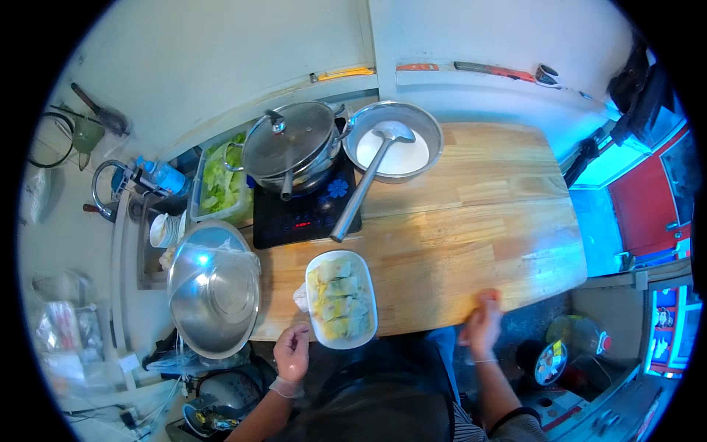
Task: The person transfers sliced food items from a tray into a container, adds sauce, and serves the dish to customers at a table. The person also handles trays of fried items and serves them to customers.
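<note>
A white oblong dish (373, 309) of rolled, pale green and yellow food pieces (341, 295) rests at the table's front edge. Just left of it is my left hand (293, 353), in a thin clear glove, its fingers loosely bent and nothing visible in them. My right hand (484, 323), gloved too and slightly blurred, is at the front edge of the wooden table (431, 243), fingers apart and holding nothing that I can see. A crumpled white cloth or tissue (300, 298) shows beside the dish. Left of that, a large steel basin (221, 287) stands near the table's edge.
A glass-lidded pot (290, 143) sits on a lit black induction cooker (304, 221). Beside it, a metal bowl (433, 141) of white contents holds a spatula (364, 193), its handle reaching over the cooker. Leafy greens (218, 182) fill a plastic tub. A sink (152, 243) lies left.
</note>
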### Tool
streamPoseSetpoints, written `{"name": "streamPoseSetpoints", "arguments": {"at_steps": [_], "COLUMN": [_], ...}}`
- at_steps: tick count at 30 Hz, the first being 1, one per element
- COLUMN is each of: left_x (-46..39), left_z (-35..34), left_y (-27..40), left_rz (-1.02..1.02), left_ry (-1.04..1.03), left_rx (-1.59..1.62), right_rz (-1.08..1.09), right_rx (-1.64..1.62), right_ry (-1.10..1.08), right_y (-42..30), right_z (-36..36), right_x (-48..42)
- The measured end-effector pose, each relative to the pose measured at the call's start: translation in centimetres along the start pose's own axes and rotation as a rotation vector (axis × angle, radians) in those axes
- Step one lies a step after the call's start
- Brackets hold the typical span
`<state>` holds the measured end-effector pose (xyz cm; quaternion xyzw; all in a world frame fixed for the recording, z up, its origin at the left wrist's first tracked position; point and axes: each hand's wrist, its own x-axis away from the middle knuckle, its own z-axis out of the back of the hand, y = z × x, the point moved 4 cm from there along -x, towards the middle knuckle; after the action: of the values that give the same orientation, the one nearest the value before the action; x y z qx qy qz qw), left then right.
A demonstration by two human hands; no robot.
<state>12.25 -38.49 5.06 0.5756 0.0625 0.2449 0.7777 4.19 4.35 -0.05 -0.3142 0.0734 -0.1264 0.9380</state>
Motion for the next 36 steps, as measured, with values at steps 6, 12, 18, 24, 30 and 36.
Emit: {"name": "streamPoseSetpoints", "arguments": {"at_steps": [6,12,18,24,30,36], "left_x": [-1.7,-3.4,-4.2,-4.7,-3.9,-1.3], "left_z": [0.5,-1.6,-1.2,0.2,-1.4,2.7], "left_y": [-7.3,-4.4,-4.6,-4.3,1.5,0.4], "left_rz": [0.116,0.163,0.302,0.077,0.338,0.306], "left_ry": [-0.192,-0.205,-0.233,-0.238,-0.521,-0.677], "left_rx": [-0.002,-0.385,-0.265,-0.376,0.212,0.419], "right_rz": [0.244,-0.05,-0.186,0.352,0.45,-0.484], "right_rx": [-0.167,-0.188,-0.555,-0.05,0.122,-0.36], "right_ry": [-0.71,-0.824,-0.584,-0.384,-0.303,-0.246], "right_y": [-12.7,-9.4,-14.7,-14.5,-10.6,3.0], "right_z": [-5.3,-1.7,-0.7,-7.8,-6.7,2.6], "right_x": [7.0,7.3,1.5,1.8,4.6,8.2]}}
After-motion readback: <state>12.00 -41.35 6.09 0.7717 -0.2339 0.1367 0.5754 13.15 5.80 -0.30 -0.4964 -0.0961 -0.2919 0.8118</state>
